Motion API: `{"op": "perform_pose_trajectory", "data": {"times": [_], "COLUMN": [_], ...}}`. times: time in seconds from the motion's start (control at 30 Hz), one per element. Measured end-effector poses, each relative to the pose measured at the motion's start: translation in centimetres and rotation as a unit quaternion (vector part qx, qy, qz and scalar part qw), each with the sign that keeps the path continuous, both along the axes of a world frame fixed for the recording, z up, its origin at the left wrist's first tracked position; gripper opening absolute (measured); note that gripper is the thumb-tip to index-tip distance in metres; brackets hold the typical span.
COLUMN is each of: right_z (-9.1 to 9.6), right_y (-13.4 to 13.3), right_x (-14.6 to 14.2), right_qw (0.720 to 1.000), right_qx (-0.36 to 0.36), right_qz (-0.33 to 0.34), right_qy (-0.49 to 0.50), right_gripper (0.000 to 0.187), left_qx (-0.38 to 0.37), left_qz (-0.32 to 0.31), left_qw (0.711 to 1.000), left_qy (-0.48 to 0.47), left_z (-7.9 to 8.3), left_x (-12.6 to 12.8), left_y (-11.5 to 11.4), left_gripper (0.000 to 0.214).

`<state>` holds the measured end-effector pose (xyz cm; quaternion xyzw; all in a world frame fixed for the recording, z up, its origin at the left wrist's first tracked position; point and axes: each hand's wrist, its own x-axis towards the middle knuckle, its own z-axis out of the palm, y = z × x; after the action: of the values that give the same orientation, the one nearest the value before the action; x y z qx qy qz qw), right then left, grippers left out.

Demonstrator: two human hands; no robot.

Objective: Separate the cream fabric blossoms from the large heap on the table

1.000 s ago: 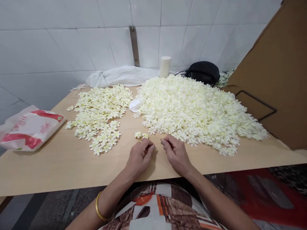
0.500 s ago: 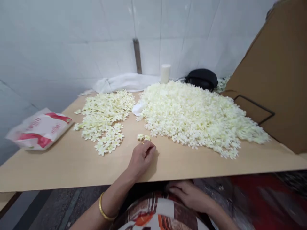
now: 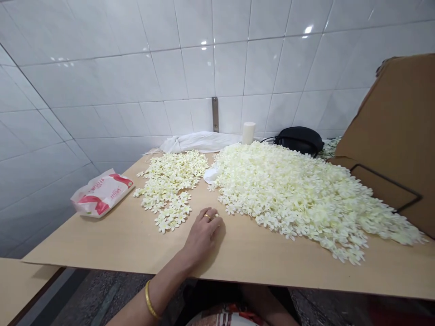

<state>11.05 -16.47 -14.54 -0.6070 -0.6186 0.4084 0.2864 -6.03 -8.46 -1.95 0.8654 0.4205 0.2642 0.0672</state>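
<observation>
My left hand point(image 3: 203, 233), with a ring and a gold bangle, rests on the tan tabletop point(image 3: 136, 240), its fingers curled closed over a few small artificial flowers point(image 3: 216, 216). Only a pale bit of them shows at the fingertips. Left of this hand lies a smaller spread of cream-white artificial flowers point(image 3: 170, 181). A much larger heap of the same flowers point(image 3: 282, 185) covers the right side. Below the table edge, in shadow, my right forearm point(image 3: 268, 304) shows dimly; the fingers of that hand are hidden.
A white and red plastic packet point(image 3: 102, 194) lies at the left. At the back are a white cloth or plastic bundle point(image 3: 200, 142), a white cylinder point(image 3: 248, 133) and a black rounded object point(image 3: 299, 139). Cardboard point(image 3: 397, 131) stands at the right beside a dark bent rod point(image 3: 387, 181).
My left hand has moved forward over the few loose flowers and now covers them. My right hand has slipped deeper under the table edge. The view has tilted up.
</observation>
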Motion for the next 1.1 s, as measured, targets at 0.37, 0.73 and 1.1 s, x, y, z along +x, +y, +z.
{"op": "perform_pose_trajectory", "data": {"times": [0.37,0.73,1.1], "right_z": [8.4,16.4,14.9], "right_y": [-6.6,2.4,4.7], "right_x": [6.1,-0.2,-1.8], "right_qw": [0.995,0.972,0.974], "right_qx": [-0.009,0.14,0.18], "right_qz": [0.092,-0.061,-0.105], "right_qy": [-0.031,0.179,0.089], "right_gripper": [0.024,0.024,0.02], "left_qx": [0.096,-0.229,-0.274], "left_qz": [0.073,0.002,0.036], "left_qw": [0.989,0.939,0.898], "left_qy": [-0.09,-0.257,-0.342], "left_z": [-0.7,3.4,1.7], "left_x": [-1.0,3.5,4.5], "left_y": [0.3,-1.8,-1.3], "left_gripper": [0.019,0.032,0.033]}}
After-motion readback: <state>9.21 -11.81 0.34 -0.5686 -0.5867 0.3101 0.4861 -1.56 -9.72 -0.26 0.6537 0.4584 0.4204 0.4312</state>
